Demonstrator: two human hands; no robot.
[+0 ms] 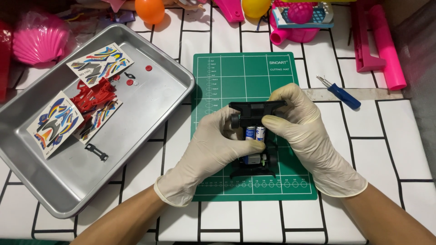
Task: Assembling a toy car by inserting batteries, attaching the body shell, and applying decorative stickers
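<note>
Black toy-car chassis (255,131) is held above the green cutting mat (218,81) at the middle of the table (399,149), gripped from both sides by gloved hands. In the head view, the left hand (211,152) is clenched around the near left side, its thumb pressed on two blue-and-silver batteries (255,133) seated in the chassis; the right hand (302,131) is closed over the far right side and the front bumper. A small motor (252,159) is seen at the lower end.

The chassis is judged light, stiff and of thin plastic, somewhat brittle at bumpers and wheels; it is best taken by its side walls.

To the left, a metal tray (150,104) with sticker sheets (100,63) and red plastic parts (93,95) lies just beside the mat. A blue screwdriver (341,94) lies to the right, well apart. Pink toys (386,45) crowd the far edge; open room is left on the near right.
</note>
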